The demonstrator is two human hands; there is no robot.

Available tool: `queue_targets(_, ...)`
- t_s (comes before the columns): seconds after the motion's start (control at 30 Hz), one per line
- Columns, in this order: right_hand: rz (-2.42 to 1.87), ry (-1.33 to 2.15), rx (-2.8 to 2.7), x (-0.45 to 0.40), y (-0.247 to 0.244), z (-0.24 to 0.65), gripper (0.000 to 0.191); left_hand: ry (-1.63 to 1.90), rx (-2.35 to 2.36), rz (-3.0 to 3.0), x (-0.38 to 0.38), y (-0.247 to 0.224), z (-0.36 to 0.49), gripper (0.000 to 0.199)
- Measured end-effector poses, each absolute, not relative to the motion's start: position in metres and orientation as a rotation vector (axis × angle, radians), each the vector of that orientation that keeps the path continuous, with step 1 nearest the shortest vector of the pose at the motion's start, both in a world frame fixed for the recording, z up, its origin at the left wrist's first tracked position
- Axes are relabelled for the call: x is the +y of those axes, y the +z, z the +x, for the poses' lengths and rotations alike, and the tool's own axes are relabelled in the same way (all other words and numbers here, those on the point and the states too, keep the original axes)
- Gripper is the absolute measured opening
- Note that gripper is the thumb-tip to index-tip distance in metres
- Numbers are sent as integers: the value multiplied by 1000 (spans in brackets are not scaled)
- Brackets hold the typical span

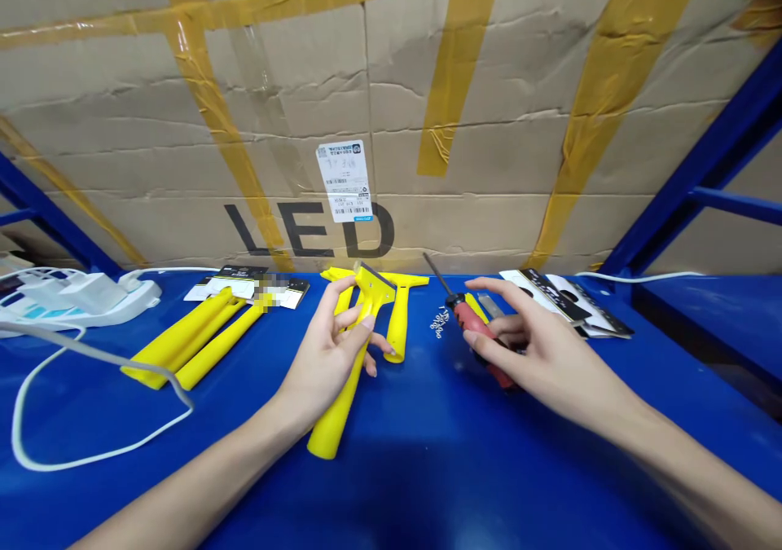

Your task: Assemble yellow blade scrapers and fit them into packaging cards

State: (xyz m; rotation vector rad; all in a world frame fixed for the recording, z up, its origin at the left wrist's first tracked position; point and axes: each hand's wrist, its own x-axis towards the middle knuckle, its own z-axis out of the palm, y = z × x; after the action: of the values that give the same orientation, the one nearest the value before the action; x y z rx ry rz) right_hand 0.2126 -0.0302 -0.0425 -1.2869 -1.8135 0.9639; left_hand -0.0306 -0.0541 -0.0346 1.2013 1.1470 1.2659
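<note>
My left hand (321,363) is closed around a yellow scraper (336,411), its wide head tilted up and its handle slanting down toward me. A metal strip shows along the head's edge. Between the thumb and fingers of my right hand (538,338) is a screwdriver (473,320) with a red and black handle, its shaft pointing up and left. Small silver screws (438,322) lie in a loose pile left of the screwdriver. Behind my left hand, more yellow scrapers (398,322) rest on the blue surface. Something yellow and grey beyond my right hand is partly hidden.
Several yellow handles (183,346) lie at left beside black-and-white packaging cards (287,291). A white power strip (91,299) and a looped cable (24,436) occupy the far left. More cards (586,305) lie right. A taped cardboard box (476,200) stands behind, between blue posts (672,175).
</note>
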Motion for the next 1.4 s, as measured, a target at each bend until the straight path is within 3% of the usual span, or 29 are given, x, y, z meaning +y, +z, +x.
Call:
queue_targets(0.13, -1224, 1129, -1870, -22, -28, 239, 64, 1328, 1149, 1185, -52, -30, -36, 65)
queue_targets(0.27, -1234, 1025, -2212, -14, -18, 272, 36, 1369, 1196, 1183, -50, -29, -39, 66)
queue_targets(0.37, -1262, 798, -2501, -15, -19, 278, 27, 1328, 1201, 1187, -51, -31, -36, 65)
queue_targets(0.73, -1164, 572, -2549, -17, -15, 269, 31, 1244, 1096, 1179, -42, -13, -3, 61)
queue_targets(0.9, -1443, 1, -1995, 5, -20, 299, 26, 1132, 1030, 1143, -28, -7, 38, 57)
queue_targets(1.03, -1621, -26, -2031, 18, -36, 315, 43, 1072, 1015, 1079, -18, -14, 61, 43)
queue_targets(1.17, -1720, -33, -2241, 16, -44, 313, 52, 1050, 987, 953, -10, -21, 67, 15)
queue_targets(1.4, -1756, -258, -2283, 10, -39, 302, 41, 1005, 1078, 622, -15, -15, 50, 25)
